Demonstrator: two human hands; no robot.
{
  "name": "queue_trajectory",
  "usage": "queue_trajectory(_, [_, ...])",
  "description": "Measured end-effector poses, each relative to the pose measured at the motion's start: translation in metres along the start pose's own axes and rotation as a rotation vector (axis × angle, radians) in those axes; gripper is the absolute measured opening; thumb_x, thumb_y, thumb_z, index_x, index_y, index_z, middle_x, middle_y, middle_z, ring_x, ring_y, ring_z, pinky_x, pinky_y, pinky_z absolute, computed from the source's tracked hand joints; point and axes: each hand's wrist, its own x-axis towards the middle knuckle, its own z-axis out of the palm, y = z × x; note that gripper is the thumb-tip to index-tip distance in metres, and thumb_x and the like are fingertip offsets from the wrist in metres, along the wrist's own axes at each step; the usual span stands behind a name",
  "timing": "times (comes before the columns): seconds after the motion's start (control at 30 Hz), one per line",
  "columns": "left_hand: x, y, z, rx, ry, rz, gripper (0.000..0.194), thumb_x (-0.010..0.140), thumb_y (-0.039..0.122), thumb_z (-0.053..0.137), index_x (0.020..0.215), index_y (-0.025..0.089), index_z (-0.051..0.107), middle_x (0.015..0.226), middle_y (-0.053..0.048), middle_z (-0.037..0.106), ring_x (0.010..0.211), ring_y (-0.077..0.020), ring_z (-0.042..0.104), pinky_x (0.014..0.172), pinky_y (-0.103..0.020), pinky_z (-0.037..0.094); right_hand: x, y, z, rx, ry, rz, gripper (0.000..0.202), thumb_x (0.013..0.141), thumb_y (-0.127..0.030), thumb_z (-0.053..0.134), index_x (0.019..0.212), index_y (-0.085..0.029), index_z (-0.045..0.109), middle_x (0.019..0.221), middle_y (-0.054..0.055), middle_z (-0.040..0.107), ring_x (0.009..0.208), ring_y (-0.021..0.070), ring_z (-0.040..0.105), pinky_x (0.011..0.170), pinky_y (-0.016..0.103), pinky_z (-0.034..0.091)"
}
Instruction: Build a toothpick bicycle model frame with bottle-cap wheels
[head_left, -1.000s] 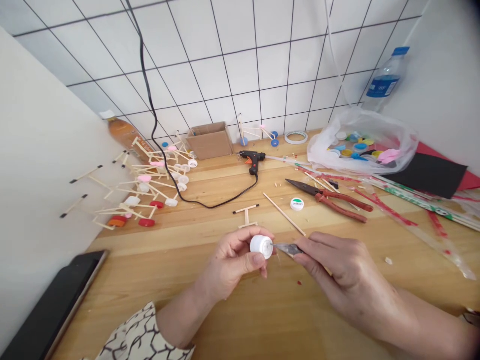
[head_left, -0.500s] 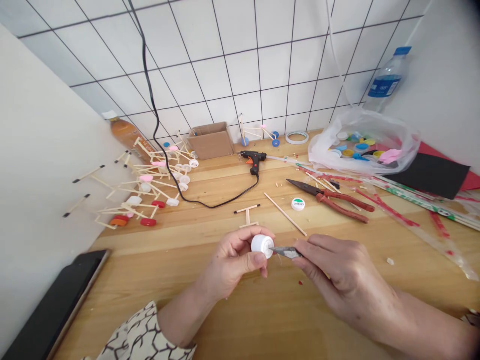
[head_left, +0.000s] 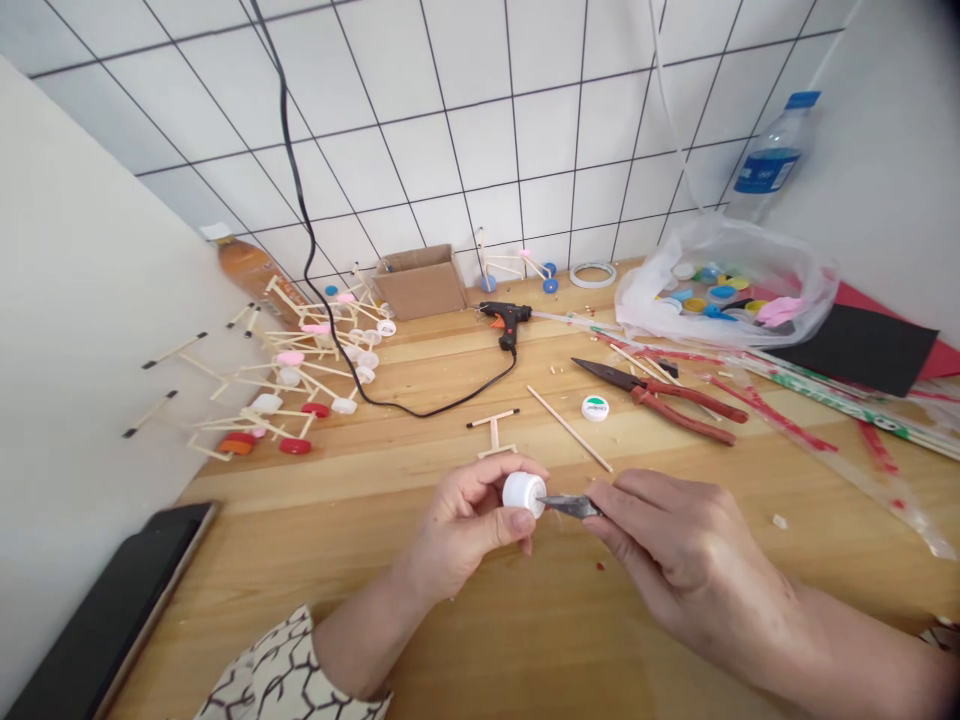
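Observation:
My left hand (head_left: 469,525) pinches a white bottle cap (head_left: 520,492) between thumb and fingers, its end face turned to the right. My right hand (head_left: 694,560) is closed around a tool with a pointed metal blade (head_left: 571,505). The blade's tip touches the middle of the cap's face; whether it has gone through, I cannot tell. The tool's handle is hidden inside my fist. Just beyond my left hand lies a small stick frame (head_left: 493,432) with a black-tipped bar. A thin wooden stick (head_left: 570,428) and another white cap (head_left: 595,407) with a green mark rest past the blade.
Red-handled pliers (head_left: 660,398) and a black glue gun (head_left: 507,320) lie farther back. Several stick-and-cap cars (head_left: 300,385) crowd the left side. A cardboard box (head_left: 421,285), a plastic bag of caps (head_left: 645,300) and a tape roll (head_left: 592,275) line the wall. A dark tablet-like slab (head_left: 124,610) lies front left.
Both hands keep their grips, with the blade's tip still on the cap. The whole view has shifted very slightly; nothing on the table has visibly moved.

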Motion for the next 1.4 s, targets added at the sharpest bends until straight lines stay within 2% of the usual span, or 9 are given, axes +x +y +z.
queue_trajectory(0.27, [-0.002, -0.003, -0.002, 0.146, 0.035, 0.025, 0.028, 0.07, 0.027, 0.072, 0.096, 0.017, 0.067, 0.083, -0.003, 0.057, 0.059, -0.0087, 0.05, 0.052, -0.02, 0.048, -0.002, -0.002, 0.0, -0.166, 0.054, -0.088, 0.028, 0.092, -0.016, 0.038, 0.078, -0.014, 0.062, 0.063, 0.004, 0.057, 0.055, 0.0152, 0.051, 0.049, 0.028, 0.033])
queue_trajectory(0.47, [-0.006, 0.002, 0.004, 0.308, 0.093, 0.045, 0.027, 0.072, 0.027, 0.069, 0.096, 0.016, 0.064, 0.08, -0.002, 0.056, 0.063, -0.0102, 0.049, 0.054, -0.02, 0.045, 0.0, -0.004, 0.001, -0.248, 0.059, -0.109, 0.027, 0.091, -0.016, 0.039, 0.077, -0.014, 0.062, 0.061, 0.004, 0.056, 0.053, 0.0173, 0.05, 0.048, 0.03, 0.031])
queue_trajectory(0.63, [-0.01, 0.005, 0.01, 0.536, 0.152, 0.164, 0.023, 0.075, 0.022, 0.065, 0.096, 0.014, 0.063, 0.082, -0.004, 0.059, 0.07, -0.0136, 0.054, 0.062, -0.022, 0.046, -0.001, -0.002, 0.003, -0.075, -0.055, 0.035, 0.027, 0.091, -0.018, 0.039, 0.073, -0.017, 0.06, 0.06, 0.002, 0.056, 0.051, 0.0147, 0.051, 0.048, 0.027, 0.032])
queue_trajectory(0.83, [-0.011, 0.006, 0.009, 0.803, 0.178, 0.4, 0.021, 0.076, 0.016, 0.062, 0.097, 0.016, 0.063, 0.083, -0.004, 0.064, 0.07, -0.0155, 0.058, 0.065, -0.024, 0.048, 0.002, 0.0, 0.004, 0.18, -0.17, 0.189, 0.03, 0.091, -0.018, 0.042, 0.063, -0.019, 0.056, 0.055, -0.002, 0.055, 0.049, 0.0101, 0.05, 0.05, 0.022, 0.033])
queue_trajectory(0.9, [-0.011, 0.006, 0.009, 0.841, 0.185, 0.444, 0.022, 0.076, 0.015, 0.062, 0.098, 0.017, 0.063, 0.084, -0.005, 0.065, 0.072, -0.0159, 0.06, 0.066, -0.024, 0.048, 0.002, 0.0, 0.006, 0.117, -0.144, 0.16, 0.03, 0.091, -0.018, 0.041, 0.065, -0.018, 0.056, 0.056, -0.001, 0.056, 0.05, 0.0111, 0.05, 0.05, 0.023, 0.032])
queue_trajectory(1.07, [-0.011, 0.005, 0.008, 0.851, 0.18, 0.44, 0.02, 0.076, 0.015, 0.062, 0.095, 0.015, 0.063, 0.08, -0.004, 0.065, 0.065, -0.0134, 0.058, 0.059, -0.021, 0.047, -0.002, -0.003, 0.01, -0.186, 0.031, -0.048, 0.028, 0.091, -0.017, 0.039, 0.071, -0.015, 0.06, 0.061, 0.004, 0.058, 0.053, 0.0157, 0.051, 0.05, 0.027, 0.03])
queue_trajectory(1.13, [-0.012, 0.005, 0.008, 0.86, 0.184, 0.442, 0.02, 0.076, 0.015, 0.062, 0.095, 0.015, 0.063, 0.081, -0.004, 0.065, 0.065, -0.0132, 0.058, 0.058, -0.021, 0.047, -0.003, -0.004, 0.009, -0.214, 0.045, -0.07, 0.028, 0.091, -0.017, 0.039, 0.072, -0.015, 0.06, 0.061, 0.004, 0.057, 0.053, 0.0159, 0.051, 0.049, 0.028, 0.03])
queue_trajectory(1.2, [-0.012, 0.005, 0.008, 0.875, 0.184, 0.457, 0.019, 0.076, 0.015, 0.062, 0.095, 0.015, 0.063, 0.081, -0.004, 0.065, 0.066, -0.0134, 0.059, 0.059, -0.021, 0.048, -0.001, -0.004, 0.008, -0.141, -0.003, -0.018, 0.028, 0.091, -0.017, 0.039, 0.071, -0.015, 0.059, 0.062, 0.003, 0.057, 0.054, 0.0152, 0.051, 0.05, 0.027, 0.031])
queue_trajectory(1.4, [-0.011, 0.007, 0.008, 0.954, 0.152, 0.534, 0.023, 0.076, 0.013, 0.063, 0.098, 0.016, 0.061, 0.084, -0.005, 0.066, 0.072, -0.0146, 0.061, 0.065, -0.022, 0.05, 0.005, 0.002, 0.006, 0.241, -0.284, 0.226, 0.033, 0.092, -0.019, 0.04, 0.066, -0.018, 0.06, 0.053, -0.003, 0.054, 0.048, 0.0097, 0.049, 0.048, 0.021, 0.032])
